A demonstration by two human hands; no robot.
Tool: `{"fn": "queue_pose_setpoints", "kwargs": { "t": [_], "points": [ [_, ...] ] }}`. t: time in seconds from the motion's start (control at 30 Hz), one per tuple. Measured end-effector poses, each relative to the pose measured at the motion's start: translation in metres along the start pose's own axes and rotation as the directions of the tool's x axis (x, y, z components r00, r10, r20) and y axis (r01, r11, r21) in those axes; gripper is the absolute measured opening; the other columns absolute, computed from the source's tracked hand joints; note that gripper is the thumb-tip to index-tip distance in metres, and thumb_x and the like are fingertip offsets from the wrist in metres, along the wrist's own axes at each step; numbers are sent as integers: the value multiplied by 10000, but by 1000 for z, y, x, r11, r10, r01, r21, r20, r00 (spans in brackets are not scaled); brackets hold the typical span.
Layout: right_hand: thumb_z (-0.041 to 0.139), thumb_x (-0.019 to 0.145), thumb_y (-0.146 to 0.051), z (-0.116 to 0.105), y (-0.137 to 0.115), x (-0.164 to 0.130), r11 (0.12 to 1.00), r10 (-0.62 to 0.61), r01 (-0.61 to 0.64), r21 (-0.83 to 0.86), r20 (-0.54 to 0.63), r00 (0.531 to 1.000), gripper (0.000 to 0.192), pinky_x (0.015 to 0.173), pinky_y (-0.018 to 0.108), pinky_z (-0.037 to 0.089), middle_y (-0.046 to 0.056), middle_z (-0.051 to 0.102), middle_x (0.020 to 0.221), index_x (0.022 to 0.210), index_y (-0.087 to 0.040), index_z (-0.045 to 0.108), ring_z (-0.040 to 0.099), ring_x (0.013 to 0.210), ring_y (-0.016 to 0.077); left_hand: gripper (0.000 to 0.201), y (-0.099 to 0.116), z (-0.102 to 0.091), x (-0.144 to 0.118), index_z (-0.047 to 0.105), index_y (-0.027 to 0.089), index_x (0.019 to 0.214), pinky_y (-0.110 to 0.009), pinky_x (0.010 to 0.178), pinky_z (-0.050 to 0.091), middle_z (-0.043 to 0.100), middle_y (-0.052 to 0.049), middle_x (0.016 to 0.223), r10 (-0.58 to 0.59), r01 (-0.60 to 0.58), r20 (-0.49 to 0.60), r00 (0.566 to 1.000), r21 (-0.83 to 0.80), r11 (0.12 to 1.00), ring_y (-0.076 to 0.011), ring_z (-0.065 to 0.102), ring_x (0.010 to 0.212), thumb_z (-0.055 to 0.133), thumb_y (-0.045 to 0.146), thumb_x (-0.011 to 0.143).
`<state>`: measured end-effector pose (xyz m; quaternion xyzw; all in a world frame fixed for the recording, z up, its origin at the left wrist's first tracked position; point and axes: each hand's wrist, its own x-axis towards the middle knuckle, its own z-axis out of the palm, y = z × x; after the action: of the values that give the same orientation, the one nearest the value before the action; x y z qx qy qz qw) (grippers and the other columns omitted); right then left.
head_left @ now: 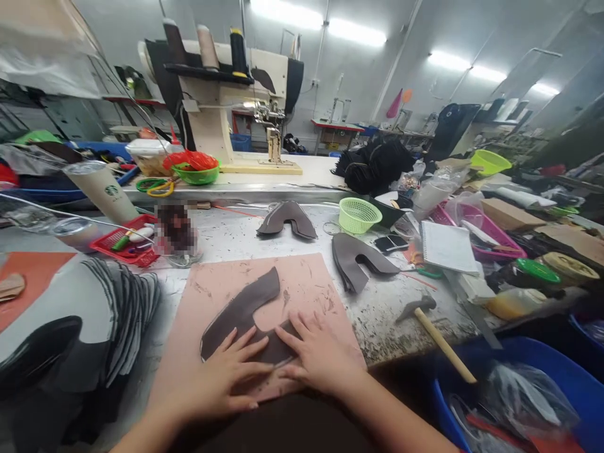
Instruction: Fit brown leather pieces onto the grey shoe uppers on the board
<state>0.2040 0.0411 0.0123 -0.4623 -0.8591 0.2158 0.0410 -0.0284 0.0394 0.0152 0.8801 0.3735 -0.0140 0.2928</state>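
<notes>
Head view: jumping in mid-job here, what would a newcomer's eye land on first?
First, the left hand and right hand, both pressed flat on a dark U-shaped leather piece lying on a pink board at the near edge of the table. Behind them, a cream sewing machine with thread spools stands tall at the back. To the right, a wooden-handled hammer lies near the table's edge.

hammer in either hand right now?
No: the hammer lies on the table apart from both hands, and the left hand and right hand press flat on the dark leather piece.
</notes>
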Motion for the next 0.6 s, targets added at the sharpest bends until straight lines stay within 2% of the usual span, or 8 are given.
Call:
{"fn": "queue_pose_setpoints", "kwargs": {
  "t": [0.07,0.1,0.17,0.2,0.27,0.4,0.5,0.6],
  "points": [
    [424,748,-598,-18,-5,10,998,-57,58,-29,37,998,569,972,570,164,150,518,1207,1167,-227,525,449,1113,330,265,-6,-14,-1,605,310,990,-449,993,288,582,-4,1139,-101,92,-54,993,-155,984,-229,418,1169,444,403,802],
    [417,782,-548,-24,-9,20,995,-81,82,-49,11,997,500,977,555,176,145,574,1131,1117,-206,562,497,1062,303,274,-10,-17,1,623,267,933,-401,951,359,640,-10,1019,-191,164,-132,973,-192,968,-208,509,1075,397,376,825],
    [383,850,-396,-29,-15,49,985,-160,152,-78,-105,982,371,996,485,208,121,593,1104,1096,-185,565,512,1050,241,300,-17,-16,10,614,208,930,-345,870,432,654,-35,940,-347,310,-340,874,-159,937,-192,574,950,351,317,833],
    [362,864,-317,-26,-18,66,976,-213,201,-86,-165,963,342,1003,442,225,110,563,1157,1123,-184,541,483,1089,215,305,-20,-11,16,597,192,978,-345,865,435,636,-56,996,-375,373,-441,815,-95,923,-200,565,965,358,303,824],
    [343,860,-220,-14,-19,99,946,-323,311,-91,-194,926,363,1006,378,252,86,476,1268,1197,-186,474,406,1172,180,360,-26,4,24,546,176,1096,-385,923,392,548,-94,1174,-360,473,-556,749,70,878,-240,475,1106,402,319,799],
    [349,864,-319,13,-8,134,929,-366,360,-83,-70,928,454,1031,395,204,77,353,1358,1296,-177,357,271,1260,204,643,-34,27,19,389,131,1267,-478,995,286,342,-136,1343,-379,569,-546,747,230,789,-312,274,1244,421,524,759],
    [334,845,-468,16,5,127,938,-342,339,-70,-40,939,558,1044,434,134,78,264,1398,1332,-199,288,196,1287,228,841,-32,26,0,303,156,1309,-519,1000,247,245,-152,1375,-436,592,-484,759,233,771,-340,199,1261,460,661,655],
    [374,773,-594,7,11,114,944,-327,327,-36,1,945,716,1046,443,103,103,221,1410,1349,-190,245,166,1294,254,944,-25,20,-23,291,173,1306,-514,995,261,208,-165,1376,-522,626,-393,757,210,751,-356,180,1255,558,674,552]
  ]
}}
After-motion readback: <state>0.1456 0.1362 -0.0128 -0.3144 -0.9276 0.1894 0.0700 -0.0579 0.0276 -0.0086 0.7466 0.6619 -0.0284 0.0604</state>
